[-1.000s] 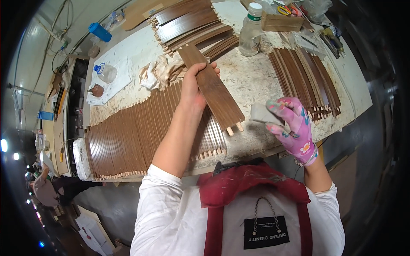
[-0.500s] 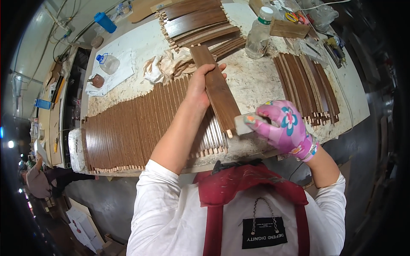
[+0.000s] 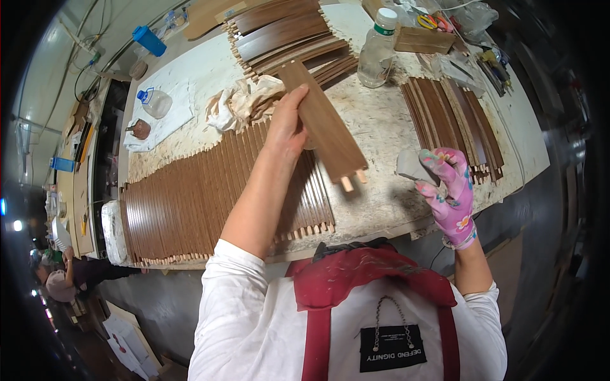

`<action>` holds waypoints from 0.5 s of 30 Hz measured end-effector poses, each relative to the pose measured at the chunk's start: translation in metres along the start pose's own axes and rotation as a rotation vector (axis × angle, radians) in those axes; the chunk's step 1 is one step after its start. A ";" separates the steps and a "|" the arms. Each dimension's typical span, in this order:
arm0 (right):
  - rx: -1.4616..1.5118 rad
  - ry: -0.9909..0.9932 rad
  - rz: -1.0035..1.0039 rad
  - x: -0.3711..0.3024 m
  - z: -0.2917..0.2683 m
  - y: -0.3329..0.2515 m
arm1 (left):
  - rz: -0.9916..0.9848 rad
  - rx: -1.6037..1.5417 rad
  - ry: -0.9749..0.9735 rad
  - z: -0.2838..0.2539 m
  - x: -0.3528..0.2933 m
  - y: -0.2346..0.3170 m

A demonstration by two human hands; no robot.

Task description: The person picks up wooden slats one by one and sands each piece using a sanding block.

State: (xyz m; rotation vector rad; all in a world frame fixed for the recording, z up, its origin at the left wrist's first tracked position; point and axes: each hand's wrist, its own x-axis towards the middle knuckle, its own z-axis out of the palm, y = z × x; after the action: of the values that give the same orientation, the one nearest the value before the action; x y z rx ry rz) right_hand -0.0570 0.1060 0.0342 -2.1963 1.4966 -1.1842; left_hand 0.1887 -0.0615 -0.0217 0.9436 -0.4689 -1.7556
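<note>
My bare left hand (image 3: 290,122) is closed round a dark brown wooden slat (image 3: 327,130), gripping it near its far end. The slat hangs tilted above the table, with pale dowel pins at both ends. In a pink flowered glove, my right hand (image 3: 453,198) pinches a small pale grey pad (image 3: 413,166), its exact kind unclear. A gap separates the pad from the slat. Beneath my left forearm stretches a long row of similar slats (image 3: 190,200), packed side by side with dowel ends showing.
Another slat stack (image 3: 451,120) lies at the right, and a larger pile (image 3: 283,38) at the far side. Crumpled cloth (image 3: 244,105), a clear bottle (image 3: 379,51) and a wooden box (image 3: 424,40) with scissors stand beyond my hands. At far left, a person (image 3: 63,282) is bent over.
The pad in my right hand has moved right, away from the slat's near end. My left hand has turned the slat slightly, so both near dowels now show.
</note>
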 end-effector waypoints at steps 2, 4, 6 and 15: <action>-0.027 0.021 -0.001 -0.001 0.004 -0.005 | -0.018 -0.043 0.019 -0.002 0.005 0.000; -0.133 0.007 0.008 -0.001 0.006 -0.015 | 0.141 0.092 0.027 0.000 0.005 -0.001; -0.186 -0.010 -0.044 0.000 0.009 -0.017 | 0.167 0.106 0.020 0.006 0.002 -0.001; -0.277 -0.070 -0.201 0.019 0.003 -0.023 | 0.208 0.113 0.039 0.011 -0.014 0.005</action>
State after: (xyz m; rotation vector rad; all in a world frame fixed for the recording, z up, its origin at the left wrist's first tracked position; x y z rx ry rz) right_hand -0.0360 0.0992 0.0553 -2.5942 1.5189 -0.9911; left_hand 0.1856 -0.0525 -0.0063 0.9703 -0.6234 -1.5332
